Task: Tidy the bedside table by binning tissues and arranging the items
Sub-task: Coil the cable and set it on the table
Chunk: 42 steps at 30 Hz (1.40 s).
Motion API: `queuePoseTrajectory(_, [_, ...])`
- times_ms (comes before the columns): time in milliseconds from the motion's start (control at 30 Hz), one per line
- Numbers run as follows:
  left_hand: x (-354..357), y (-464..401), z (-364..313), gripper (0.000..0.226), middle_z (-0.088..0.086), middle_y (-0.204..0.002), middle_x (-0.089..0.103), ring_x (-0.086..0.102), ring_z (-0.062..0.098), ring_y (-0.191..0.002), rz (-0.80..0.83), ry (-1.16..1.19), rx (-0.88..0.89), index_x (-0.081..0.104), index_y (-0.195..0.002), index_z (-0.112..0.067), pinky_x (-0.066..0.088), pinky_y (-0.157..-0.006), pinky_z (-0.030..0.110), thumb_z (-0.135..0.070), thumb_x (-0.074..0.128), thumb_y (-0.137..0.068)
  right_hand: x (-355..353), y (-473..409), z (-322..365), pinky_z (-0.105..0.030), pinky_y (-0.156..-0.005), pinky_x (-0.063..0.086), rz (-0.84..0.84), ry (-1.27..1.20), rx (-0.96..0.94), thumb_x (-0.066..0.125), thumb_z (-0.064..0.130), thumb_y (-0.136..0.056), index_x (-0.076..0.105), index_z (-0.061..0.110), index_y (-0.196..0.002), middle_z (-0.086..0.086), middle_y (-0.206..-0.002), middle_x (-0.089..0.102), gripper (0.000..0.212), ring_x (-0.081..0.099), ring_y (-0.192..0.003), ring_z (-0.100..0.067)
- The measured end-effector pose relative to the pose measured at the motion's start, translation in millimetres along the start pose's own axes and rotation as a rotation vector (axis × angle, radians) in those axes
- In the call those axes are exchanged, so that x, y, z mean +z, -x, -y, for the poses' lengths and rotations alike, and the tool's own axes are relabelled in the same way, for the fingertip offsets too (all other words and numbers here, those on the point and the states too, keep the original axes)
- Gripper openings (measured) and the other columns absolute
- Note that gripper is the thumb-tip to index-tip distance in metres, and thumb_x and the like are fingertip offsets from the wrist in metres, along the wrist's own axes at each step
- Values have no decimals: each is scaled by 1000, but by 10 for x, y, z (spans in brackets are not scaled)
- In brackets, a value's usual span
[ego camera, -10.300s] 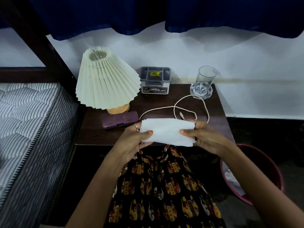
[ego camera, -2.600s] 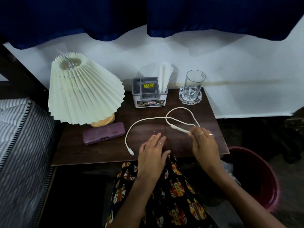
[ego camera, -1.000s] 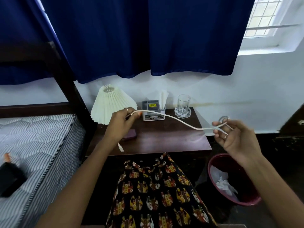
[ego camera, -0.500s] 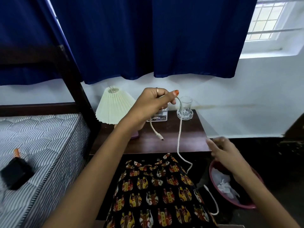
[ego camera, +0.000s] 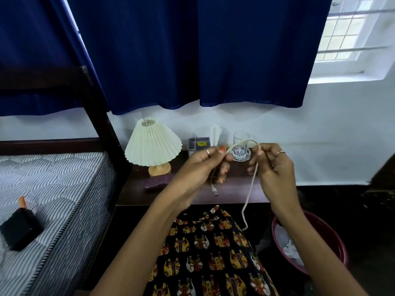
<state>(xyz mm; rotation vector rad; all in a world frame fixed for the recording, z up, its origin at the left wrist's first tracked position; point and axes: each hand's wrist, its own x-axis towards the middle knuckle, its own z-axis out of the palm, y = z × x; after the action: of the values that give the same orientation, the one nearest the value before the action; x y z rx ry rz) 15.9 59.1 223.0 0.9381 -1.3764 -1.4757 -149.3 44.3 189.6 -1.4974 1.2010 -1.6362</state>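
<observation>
Both hands hold a white charging cable (ego camera: 250, 184) up in front of the bedside table (ego camera: 230, 198). The left hand (ego camera: 201, 165) curls its fingers round one end, a plug dangling below; the right hand (ego camera: 270, 165) pinches the cable at three o'clock of it, the rest hanging down. Crumpled tissues (ego camera: 289, 246) lie in the red bin (ego camera: 333, 233) at five o'clock. A pleated lamp (ego camera: 152, 146) stands at ten o'clock.

White cable (ego camera: 252, 182) looped, raised above bedside table (ego camera: 233, 195).
</observation>
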Motion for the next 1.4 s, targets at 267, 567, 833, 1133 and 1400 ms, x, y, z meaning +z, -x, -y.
queuePoseTrajectory(267, [27,249,15,23,-1,-74,59,63,15,-72,240,146,17,60,-114,-15,54,-75,36,-16,54,-92,7,-56,-27,-27,-43,42,-46,68,88,49,14,-96,62,12,-92,-2,-62,59,13,49,-46,-16])
queuePoseTrajectory(567, [101,2,-41,49,1,-95,70,69,13,-84,88,308,179,52,-132,-19,58,-69,29,-3,55,-86,196,507,-93,-18,-44,42,347,185,133,48,16,-96,57,30,-75,-2,-58,63,27,53,-43,-6])
queuePoseTrajectory(833, [10,-152,-11,34,0,-83,73,69,9,-78,-220,318,277,57,-124,-8,56,-72,18,-2,53,-91,130,810,-129,-19,-74,53,551,327,104,52,15,-95,62,29,-106,6,-85,67,21,66,-78,-4])
queuePoseTrajectory(1133, [-41,-138,36,21,1,-88,73,70,6,-79,-277,-135,292,62,-109,-5,54,-75,17,3,52,-93,5,650,315,-37,-53,55,273,599,-337,45,36,-94,62,29,-112,10,-74,65,25,63,-61,-18])
queuePoseTrajectory(1400, [-53,63,121,42,-7,-80,77,71,3,-78,-79,-105,220,73,-90,-30,52,-69,11,8,55,-89,-91,132,642,-19,-69,52,204,511,-332,71,34,-76,74,18,-84,5,-80,73,18,64,-71,-5])
